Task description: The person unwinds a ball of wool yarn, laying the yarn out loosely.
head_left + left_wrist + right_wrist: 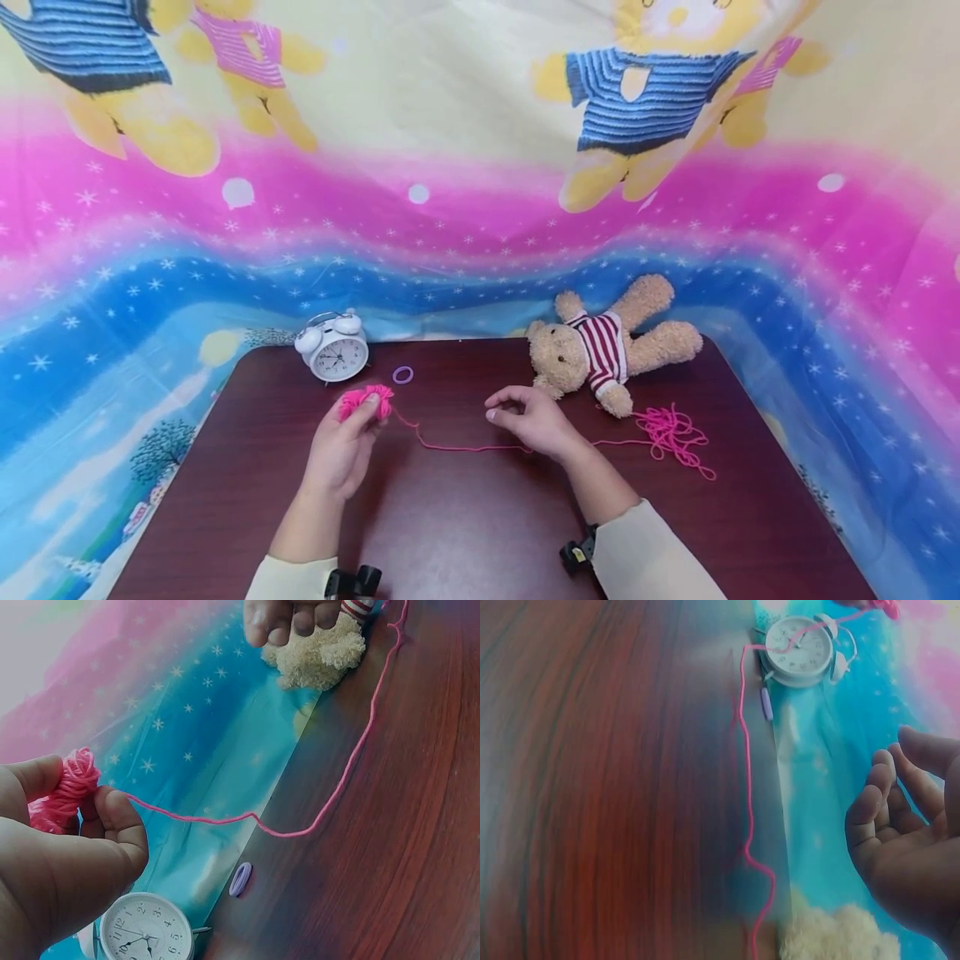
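My left hand [343, 450] pinches a small bundle of pink yarn [366, 403] between thumb and fingers, raised over the table. From the bundle a single pink strand [352, 769] hangs down and runs rightward along the table. It passes by my right hand [542, 423] to a loose tangled heap of the same yarn [675, 435]. The right hand is held above the table with fingers loosely bent, and nothing shows between its thumb and fingertips in the right wrist view. The strand lies apart from those fingers there.
A white alarm clock [337, 354] stands at the back left, with a purple ring [402, 375] beside it. At the back right a teddy bear [602, 348] in a striped shirt lies on its back. A printed cloth [465, 292] hangs behind the dark table [465, 533].
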`<action>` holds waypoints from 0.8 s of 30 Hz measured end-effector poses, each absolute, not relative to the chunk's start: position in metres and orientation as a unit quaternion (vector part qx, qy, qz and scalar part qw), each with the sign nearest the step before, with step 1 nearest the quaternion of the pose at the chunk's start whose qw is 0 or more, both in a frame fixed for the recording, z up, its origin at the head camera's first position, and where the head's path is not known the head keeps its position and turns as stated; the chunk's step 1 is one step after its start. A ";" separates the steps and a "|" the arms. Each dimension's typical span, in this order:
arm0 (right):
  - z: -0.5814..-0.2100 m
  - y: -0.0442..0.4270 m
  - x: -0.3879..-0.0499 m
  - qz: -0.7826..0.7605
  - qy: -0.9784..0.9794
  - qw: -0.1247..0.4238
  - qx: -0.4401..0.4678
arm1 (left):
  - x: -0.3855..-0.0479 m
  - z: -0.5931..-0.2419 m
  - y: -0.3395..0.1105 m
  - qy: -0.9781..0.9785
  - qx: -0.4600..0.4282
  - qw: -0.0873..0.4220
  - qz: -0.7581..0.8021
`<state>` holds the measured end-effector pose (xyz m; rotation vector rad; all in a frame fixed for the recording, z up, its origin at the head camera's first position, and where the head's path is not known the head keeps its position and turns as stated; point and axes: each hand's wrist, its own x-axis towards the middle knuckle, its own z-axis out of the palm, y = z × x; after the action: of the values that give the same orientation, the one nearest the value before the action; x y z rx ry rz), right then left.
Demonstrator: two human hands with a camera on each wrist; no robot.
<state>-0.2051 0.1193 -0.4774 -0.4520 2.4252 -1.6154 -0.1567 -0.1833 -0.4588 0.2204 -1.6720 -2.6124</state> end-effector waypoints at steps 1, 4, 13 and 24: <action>-0.477 0.115 -0.205 -0.549 0.816 0.097 -0.154 | -0.157 -0.459 -0.182 -0.536 0.069 0.016 -0.841; -0.477 0.104 -0.204 -0.552 0.812 0.093 -0.164 | -0.157 -0.457 -0.179 -0.536 0.066 0.015 -0.842; -0.477 0.069 -0.202 -0.550 0.810 0.090 -0.184 | -0.157 -0.455 -0.169 -0.541 0.046 0.012 -0.840; -0.471 0.039 -0.198 -0.556 0.804 0.094 -0.189 | -0.154 -0.454 -0.160 -0.545 0.042 0.005 -0.838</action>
<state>-0.1982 0.0394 -0.4707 -0.5605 2.3843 -1.6510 -0.1541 -0.1604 -0.4545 0.1324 -1.7054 -2.6220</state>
